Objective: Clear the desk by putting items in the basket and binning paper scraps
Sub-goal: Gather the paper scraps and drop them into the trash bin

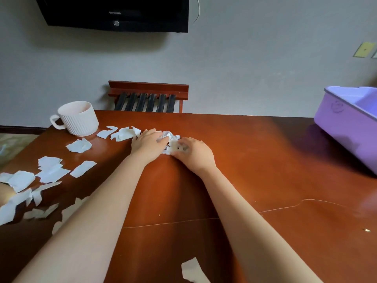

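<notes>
Grey wall (244, 64) forms the background, with a black screen (114, 13) mounted at upper left and a slatted wooden rack (149, 97) standing behind the far edge of a reddish-brown table (265, 160). Left to right on the table: torn white paper scraps (51, 170) lie scattered over the near-left area, some at the left edge of view; a ribbed white mug (78, 118) stands upright near the far-left corner, its handle pointing left; a further row of scraps (122, 134) lies just right of the mug. At centre, both bare forearms reach forward. The left hand (148, 142) lies palm down, fingers loosely curved, its fingertips touching a small heap of gathered scraps (172, 139). The right hand (193, 154) is cupped against the right side of the same heap, fingers partly curled around the paper; motion blur hides whether the grasp is closed. One isolated scrap (192, 270) lies at the near edge, between the forearms. A thin pale line (285, 207) crosses the tabletop on the right. A purple plastic basket (344, 123) sits at the far-right edge of the table, well apart from the hands, partly cut off by the frame.
</notes>
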Action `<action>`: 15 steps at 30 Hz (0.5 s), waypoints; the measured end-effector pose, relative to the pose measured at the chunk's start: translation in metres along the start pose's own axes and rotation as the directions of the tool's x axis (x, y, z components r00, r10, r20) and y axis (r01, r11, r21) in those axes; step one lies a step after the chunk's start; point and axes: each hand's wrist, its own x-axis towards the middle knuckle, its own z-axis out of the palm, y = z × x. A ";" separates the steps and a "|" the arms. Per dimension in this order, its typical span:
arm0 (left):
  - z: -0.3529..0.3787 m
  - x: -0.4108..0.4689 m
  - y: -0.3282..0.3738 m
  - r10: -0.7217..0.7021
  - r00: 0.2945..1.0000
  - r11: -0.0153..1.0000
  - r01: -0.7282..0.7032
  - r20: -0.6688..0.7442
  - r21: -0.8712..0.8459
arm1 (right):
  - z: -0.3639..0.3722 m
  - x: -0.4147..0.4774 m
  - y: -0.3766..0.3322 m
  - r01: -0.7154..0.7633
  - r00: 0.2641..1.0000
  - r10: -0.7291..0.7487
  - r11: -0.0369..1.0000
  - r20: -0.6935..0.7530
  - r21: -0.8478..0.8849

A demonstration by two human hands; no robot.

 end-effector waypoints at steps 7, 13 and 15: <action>0.000 -0.038 0.008 -0.008 0.999 0.952 -0.008 -0.050 -0.307 | -0.009 -0.016 0.000 -0.018 0.997 0.028 0.993 -0.077 0.121; 0.007 -0.070 0.013 -0.013 0.993 0.917 -0.036 -0.118 -0.397 | -0.017 -0.050 0.001 0.082 0.987 -0.078 0.996 -0.142 0.024; 0.008 -0.079 0.015 -0.040 0.993 0.894 -0.016 -0.115 -0.448 | -0.021 -0.062 0.002 0.090 0.983 -0.088 0.996 -0.161 0.008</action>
